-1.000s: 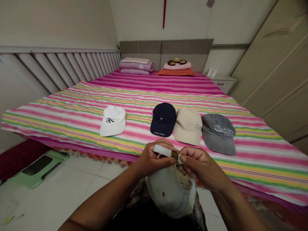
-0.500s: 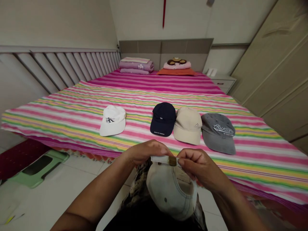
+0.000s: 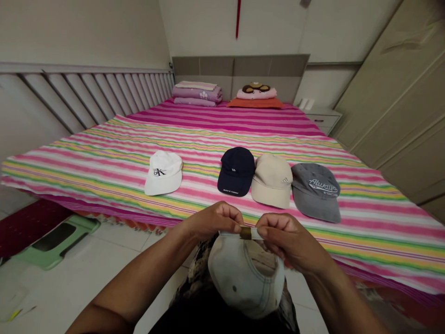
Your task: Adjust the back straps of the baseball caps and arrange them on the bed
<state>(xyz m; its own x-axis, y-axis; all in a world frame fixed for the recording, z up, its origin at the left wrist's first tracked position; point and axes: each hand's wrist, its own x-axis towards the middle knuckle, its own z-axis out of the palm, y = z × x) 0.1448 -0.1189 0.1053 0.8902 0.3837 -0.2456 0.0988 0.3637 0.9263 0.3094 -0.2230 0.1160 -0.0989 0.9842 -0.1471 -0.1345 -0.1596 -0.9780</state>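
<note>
A pale blue-grey cap (image 3: pixel 236 273) hangs below my hands, its back opening and strap turned up toward me. My left hand (image 3: pixel 217 220) pinches the strap just left of its brass buckle (image 3: pixel 245 233). On the buckle's other side, my right hand (image 3: pixel 287 234) grips the strap between thumb and fingers. Beyond them on the bed lie a white cap (image 3: pixel 164 172) at the left, then a navy cap (image 3: pixel 237 171), a beige cap (image 3: pixel 272 181) and a grey cap (image 3: pixel 317 192) side by side at the right.
The caps rest on a striped bed cover (image 3: pixel 114 157). Folded purple bedding (image 3: pixel 196 95) and a pink and orange stack (image 3: pixel 255 98) lie by the headboard (image 3: pixel 236 69). A green stool (image 3: pixel 59 246) stands on the floor at left; a nightstand (image 3: pixel 323 119) is far right.
My left fingers have moved right along the strap, up to the buckle. The buckle has shifted slightly left and turned, and the cap hangs a little further left. The caps on the bed stay put.
</note>
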